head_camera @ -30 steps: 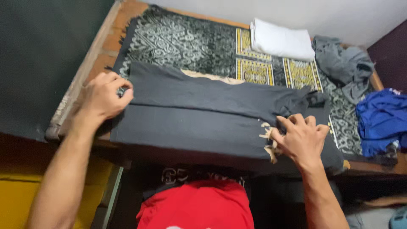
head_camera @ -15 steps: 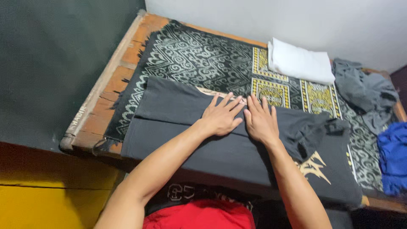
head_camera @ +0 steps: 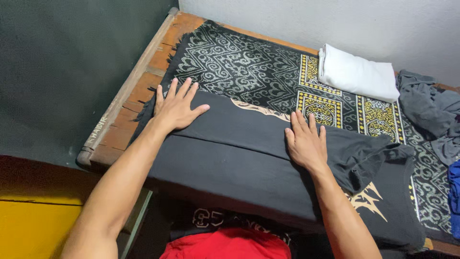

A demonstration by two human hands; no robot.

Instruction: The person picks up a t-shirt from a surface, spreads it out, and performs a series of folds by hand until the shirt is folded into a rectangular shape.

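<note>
A black T-shirt (head_camera: 249, 158) lies folded lengthwise across the near edge of a patterned black-and-white rug (head_camera: 239, 62), which covers a wooden platform bed (head_camera: 139, 91). The left hand (head_camera: 176, 106) rests flat on the shirt's left end, fingers spread apart and pointing away from the person, gripping nothing. The right hand (head_camera: 305, 142) lies palm down near the shirt's middle, on the folded-over upper flap, its fingers close together and likewise holding nothing. A pale printed design shows along the fold's far edge between the two hands, and another pale graphic shows on the shirt's right part, beside the right forearm. A sleeve is bunched just right of the right hand. Farther back on the rug, a folded white cloth (head_camera: 357, 74) sits against the wall. A crumpled grey garment (head_camera: 429, 112) lies to its right, and a blue garment (head_camera: 455, 196) shows at the right edge.
</note>
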